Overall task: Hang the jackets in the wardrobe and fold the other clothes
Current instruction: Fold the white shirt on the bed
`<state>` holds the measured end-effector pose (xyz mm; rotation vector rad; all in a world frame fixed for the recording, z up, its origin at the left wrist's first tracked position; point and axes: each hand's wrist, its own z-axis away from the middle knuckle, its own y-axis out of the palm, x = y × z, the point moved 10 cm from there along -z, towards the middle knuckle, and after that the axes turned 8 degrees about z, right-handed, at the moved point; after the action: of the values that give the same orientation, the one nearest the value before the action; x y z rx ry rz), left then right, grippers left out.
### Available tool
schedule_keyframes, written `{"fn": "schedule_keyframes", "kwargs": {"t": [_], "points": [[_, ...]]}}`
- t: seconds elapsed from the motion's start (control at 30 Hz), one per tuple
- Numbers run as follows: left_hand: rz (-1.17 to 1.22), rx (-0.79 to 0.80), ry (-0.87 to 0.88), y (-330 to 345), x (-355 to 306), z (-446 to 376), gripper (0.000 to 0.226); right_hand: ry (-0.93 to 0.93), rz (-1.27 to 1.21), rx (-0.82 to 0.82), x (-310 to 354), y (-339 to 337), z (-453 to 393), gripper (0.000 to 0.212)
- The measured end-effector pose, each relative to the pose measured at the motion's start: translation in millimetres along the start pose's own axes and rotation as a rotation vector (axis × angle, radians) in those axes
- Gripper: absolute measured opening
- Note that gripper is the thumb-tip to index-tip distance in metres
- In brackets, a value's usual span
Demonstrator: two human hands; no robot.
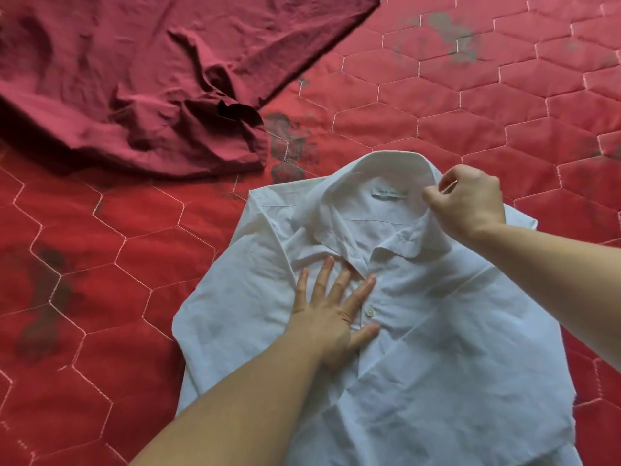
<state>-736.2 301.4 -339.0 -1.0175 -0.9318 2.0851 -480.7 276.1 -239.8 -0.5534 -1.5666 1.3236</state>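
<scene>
One white shirt [437, 331], collar [342, 183] pointing away

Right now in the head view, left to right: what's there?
Dark red garment → left hand flat on the white shirt → right hand pinching the shirt's collar, all on the red quilted cover.

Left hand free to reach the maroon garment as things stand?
Probably yes. The left hand lies flat on the white shirt, holding nothing, and only bare red quilt lies between it and the maroon garment.
</scene>
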Motion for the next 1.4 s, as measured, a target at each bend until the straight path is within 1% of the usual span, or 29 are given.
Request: {"fn": "schedule_keyframes", "kwargs": {"t": [0.1,0.23,0.27,0.3,0.37,0.4,0.43,0.47,0.5,0.53,0.57,0.6,0.67,0.7,0.8,0.83,0.9,0.97,1.0,1.03,1.1,1.13,1.17,1.23,1.27,1.3,1.33,1.37,1.4], "points": [[0.024,-0.002,-0.015,0.9,1.5,-3.3,0.074,-0.052,-0.133,-0.035,-1.2,-13.0,27.0,0.016],[0.196,0.062,-0.061,-16.0,0.3,-3.8,0.080,-0.149,-0.186,-0.046,-11.3,-31.4,88.7,0.017],[0.321,0.053,-0.094,-25.7,-1.5,-0.9,0.079,-0.155,-0.188,-0.042,-16.6,-34.9,106.3,0.017],[0.521,-0.011,-0.145,-38.9,-1.8,5.0,0.077,-0.152,-0.187,-0.035,-22.7,-36.6,123.7,0.016],[0.971,-0.287,-0.294,-63.6,7.1,27.5,0.070,-0.143,-0.177,-0.017,-34.1,-35.9,156.6,0.015],[1.137,-0.422,-0.390,-69.7,15.6,43.7,0.067,-0.146,-0.168,-0.005,-38.9,-33.3,172.7,0.012],[1.298,-0.487,-0.477,-69.2,22.3,56.1,0.066,-0.146,-0.155,0.008,-43.7,-30.0,187.6,0.008],[1.487,-0.463,-0.547,-61.6,24.0,62.2,0.066,-0.139,-0.146,0.019,-49.8,-25.7,200.1,0.008],[1.673,-0.390,-0.601,-52.0,20.5,65.3,0.065,-0.114,-0.141,0.032,-57.3,-21.4,211.0,0.015],[1.775,-0.312,-0.647,-45.2,16.7,68.4,0.060,-0.080,-0.148,0.047,-65.2,-16.4,220.3,0.020],[1.795,-0.263,-0.670,-41.4,15.4,70.0,0.050,-0.033,-0.172,0.063,-72.6,-11.8,227.7,0.022],[1.773,-0.259,-0.698,-37.9,16.7,73.5,0.036,0.021,-0.217,0.075,-80.1,-7.8,234.3,0.021],[1.743,-0.297,-0.764,-31.1,19.7,84.3,0.010,0.123,-0.275,0.089,-92.5,-0.4,245.2,0.018],[1.764,-0.308,-0.782,-27.1,19.9,89.5,0.004,0.146,-0.277,0.094,-95.1,2.8,249.3,0.017],[1.823,-0.284,-0.829,-5.2,22.8,105.3,0.010,0.256,-0.296,0.068,-103.7,0.9,250.1,0.016],[1.784,-0.259,-0.847,3.6,24.9,111.9,0.009,0.290,-0.301,0.038,-106.5,-4.7,246.1,0.015],[1.572,-0.212,-0.863,17.2,35.0,125.7,0.010,0.294,-0.284,-0.023,-104.2,-18.7,232.4,0.016],[1.338,-0.139,-0.841,25.7,44.2,133.1,0.014,0.266,-0.262,-0.029,-95.3,-26.5,214.7,0.020],[1.244,-0.113,-0.824,27.4,49.3,134.3,0.015,0.257,-0.227,0.010,-89.8,-25.0,205.4,0.028],[1.155,-0.108,-0.806,26.1,55.5,134.1,0.015,0.255,-0.156,0.091,-85.3,-19.0,196.6,0.041],[0.996,-0.172,-0.756,14.7,66.2,132.1,0.016,0.282,0.038,0.318,-83.0,1.0,186.4,0.060],[0.955,-0.235,-0.717,5.4,68.4,130.2,0.021,0.300,0.123,0.394,-85.0,8.3,183.8,0.060],[0.953,-0.295,-0.682,-3.5,67.8,128.2,0.037,0.310,0.172,0.420,-87.7,11.6,181.0,0.052],[1.058,-0.337,-0.652,-14.1,60.9,121.9,0.084,0.305,0.151,0.368,-89.8,9.5,177.1,0.026],[1.114,-0.333,-0.671,-18.2,59.0,117.1,0.105,0.300,0.077,0.313,-90.5,7.2,177.5,0.018],[1.151,-0.330,-0.707,-22.8,58.8,111.6,0.120,0.296,-0.034,0.257,-91.6,5.3,179.8,0.015],[1.187,-0.352,-0.741,-29.1,59.0,107.2,0.125,0.300,-0.171,0.210,-92.7,4.1,184.9,0.015],[1.235,-0.388,-0.780,-35.3,59.8,104.0,0.120,0.319,-0.319,0.183,-95.5,4.3,191.7,0.014],[1.277,-0.437,-0.807,-40.3,62.2,101.2,0.104,0.365,-0.479,0.184,-98.6,6.0,199.7,0.013]]}}
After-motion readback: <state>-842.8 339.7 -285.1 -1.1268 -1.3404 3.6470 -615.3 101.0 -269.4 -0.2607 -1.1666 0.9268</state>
